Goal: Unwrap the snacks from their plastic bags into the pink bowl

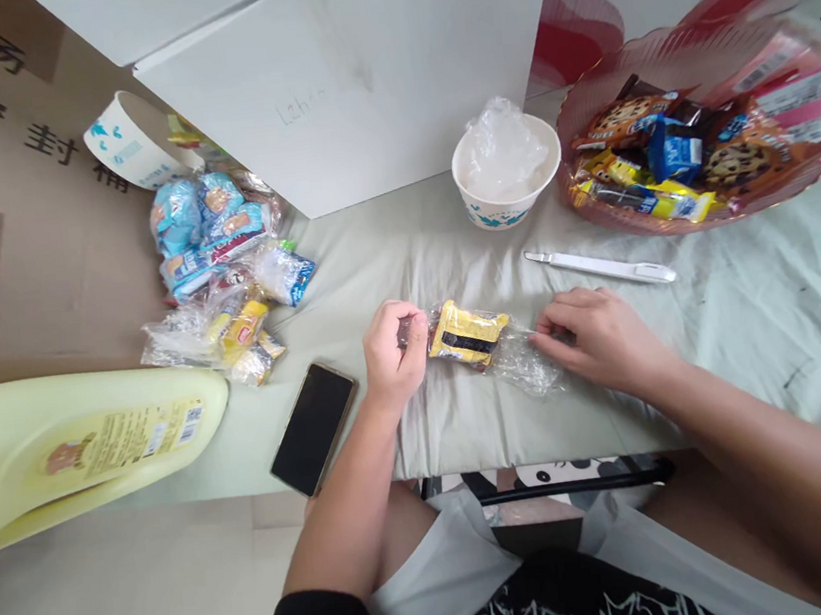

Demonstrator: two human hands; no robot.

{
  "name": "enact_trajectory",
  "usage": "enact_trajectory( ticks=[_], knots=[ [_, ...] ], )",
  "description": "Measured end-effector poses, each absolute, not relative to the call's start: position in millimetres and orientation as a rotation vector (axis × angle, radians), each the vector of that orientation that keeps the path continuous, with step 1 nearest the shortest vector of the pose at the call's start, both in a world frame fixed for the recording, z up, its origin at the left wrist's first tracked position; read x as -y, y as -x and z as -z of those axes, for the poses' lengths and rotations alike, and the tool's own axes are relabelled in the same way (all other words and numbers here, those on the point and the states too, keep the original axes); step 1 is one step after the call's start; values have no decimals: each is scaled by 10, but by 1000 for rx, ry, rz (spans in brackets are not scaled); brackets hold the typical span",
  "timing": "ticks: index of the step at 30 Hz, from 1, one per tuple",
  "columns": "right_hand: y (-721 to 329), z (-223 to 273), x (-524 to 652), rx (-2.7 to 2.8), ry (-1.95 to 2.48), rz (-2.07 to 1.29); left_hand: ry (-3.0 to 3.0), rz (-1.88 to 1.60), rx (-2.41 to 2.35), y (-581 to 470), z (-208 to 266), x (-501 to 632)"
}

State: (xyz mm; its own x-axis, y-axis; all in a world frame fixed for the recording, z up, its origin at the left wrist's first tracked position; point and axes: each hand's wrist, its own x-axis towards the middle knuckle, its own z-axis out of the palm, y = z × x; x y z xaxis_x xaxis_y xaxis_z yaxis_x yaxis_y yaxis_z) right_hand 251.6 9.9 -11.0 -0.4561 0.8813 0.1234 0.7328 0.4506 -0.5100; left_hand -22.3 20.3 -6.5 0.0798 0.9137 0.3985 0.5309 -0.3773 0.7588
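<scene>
A yellow snack packet [468,333] with a dark strip lies inside a clear plastic bag [528,361] on the cloth in front of me. My left hand [395,350] is closed, thumb against the fingers, pinching the bag's left end. At the loose right end, my right hand [596,335] has its fingertips closed on the crinkled plastic; its thumb is partly hidden. Just beyond the right hand rests a white craft knife [600,266]. Behind the packet stands a paper cup [500,210] holding crumpled clear bags [503,154].
A pink translucent basket [641,217] of wrapped snacks stands at right. Bagged snacks [212,243] lie by a tipped paper tub [128,148] at left. A phone [314,428] and a pale yellow container [88,446] lie nearer. White [366,81] and brown [19,268] boxes stand behind.
</scene>
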Motion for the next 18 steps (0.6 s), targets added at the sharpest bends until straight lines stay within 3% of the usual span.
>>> enact_trajectory(
  ticks=[18],
  knots=[
    [-2464, -44, -84, 2053, 1564, -753, -2025, -1142, -1421, 183, 12, -169]
  ],
)
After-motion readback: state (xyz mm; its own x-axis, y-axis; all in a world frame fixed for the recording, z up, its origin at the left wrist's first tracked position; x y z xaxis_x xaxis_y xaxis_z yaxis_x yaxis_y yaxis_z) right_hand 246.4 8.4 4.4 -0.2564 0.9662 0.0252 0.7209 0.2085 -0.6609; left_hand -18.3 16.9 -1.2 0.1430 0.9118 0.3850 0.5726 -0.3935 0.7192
